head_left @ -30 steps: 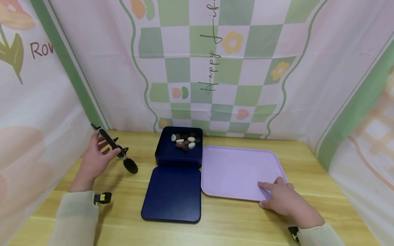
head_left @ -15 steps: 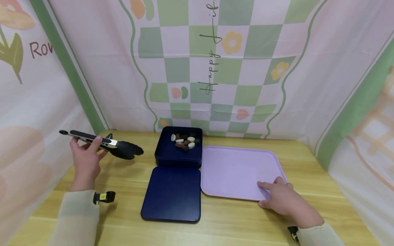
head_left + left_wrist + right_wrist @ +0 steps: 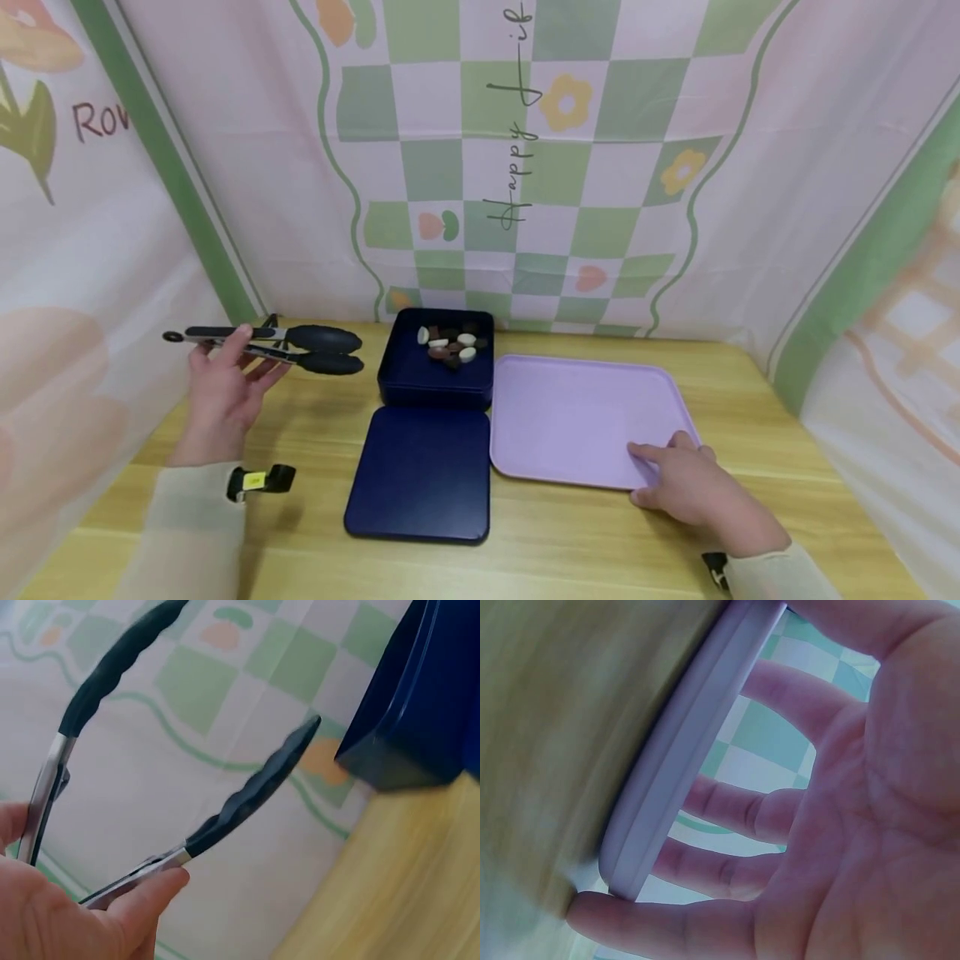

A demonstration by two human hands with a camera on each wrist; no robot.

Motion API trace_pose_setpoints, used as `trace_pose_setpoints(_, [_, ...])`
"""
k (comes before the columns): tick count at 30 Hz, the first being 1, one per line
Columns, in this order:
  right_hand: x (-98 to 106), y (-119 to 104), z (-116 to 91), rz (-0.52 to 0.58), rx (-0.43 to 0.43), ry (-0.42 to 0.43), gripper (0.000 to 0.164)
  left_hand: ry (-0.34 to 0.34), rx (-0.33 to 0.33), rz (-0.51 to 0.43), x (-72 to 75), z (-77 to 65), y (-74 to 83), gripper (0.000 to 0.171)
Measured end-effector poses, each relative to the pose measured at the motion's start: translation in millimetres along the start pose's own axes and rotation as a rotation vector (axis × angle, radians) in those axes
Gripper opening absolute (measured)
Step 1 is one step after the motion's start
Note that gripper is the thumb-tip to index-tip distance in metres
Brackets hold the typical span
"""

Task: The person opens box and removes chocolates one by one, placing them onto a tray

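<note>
The left hand (image 3: 222,398) grips black-and-silver metal tongs (image 3: 324,339), now swung level and aimed toward the open navy square box (image 3: 435,395); the right hand (image 3: 687,485) still holds the lilac rectangular tray (image 3: 570,418).

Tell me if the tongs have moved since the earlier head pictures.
Yes: the tongs have swung, their tips moving up and rightward in the head view, closer to the box, which stayed put.

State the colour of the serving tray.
The serving tray is pale lilac, clearest in the head view.
</note>
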State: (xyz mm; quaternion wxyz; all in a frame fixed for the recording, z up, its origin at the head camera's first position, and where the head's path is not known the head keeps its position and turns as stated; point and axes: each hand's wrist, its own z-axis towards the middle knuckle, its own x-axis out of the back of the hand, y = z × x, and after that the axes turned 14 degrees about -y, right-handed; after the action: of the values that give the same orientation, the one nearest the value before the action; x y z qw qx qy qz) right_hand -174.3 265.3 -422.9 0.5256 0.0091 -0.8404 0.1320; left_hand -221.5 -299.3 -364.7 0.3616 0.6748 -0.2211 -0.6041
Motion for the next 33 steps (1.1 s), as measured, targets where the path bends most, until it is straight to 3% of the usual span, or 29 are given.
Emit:
trace_pose_setpoints(7, [0.2, -0.5, 1.2, 0.001, -0.005, -0.007, 0.075, -0.003, 0.014, 0.147, -29.6, 13.1, -22.3, 0.080])
trace_pose_setpoints(16, [-0.2, -2.7, -0.8, 0.010, -0.016, -0.006, 0.075, -0.006, -0.012, 0.341, -67.1, 31.7, -68.3, 0.083])
trace_pose_setpoints(21, [0.1, -2.7, -1.2, 0.007, -0.015, -0.005, 0.075, -0.025, -0.051, 0.422, -82.9, 35.0, -89.3, 0.080])
trace_pose_setpoints(28, [0.6, -1.2, -0.3, 0.001, -0.011, -0.001, 0.076, -0.027, -0.134, 0.696, -101.7, 35.7, -109.6, 0.081])
trace_pose_setpoints(33, [0.6, 0.6, -0.4, 0.000, -0.011, 0.001, 0.075, -0.055, -0.188, 0.801, -110.2, 34.4, -120.9, 0.079])
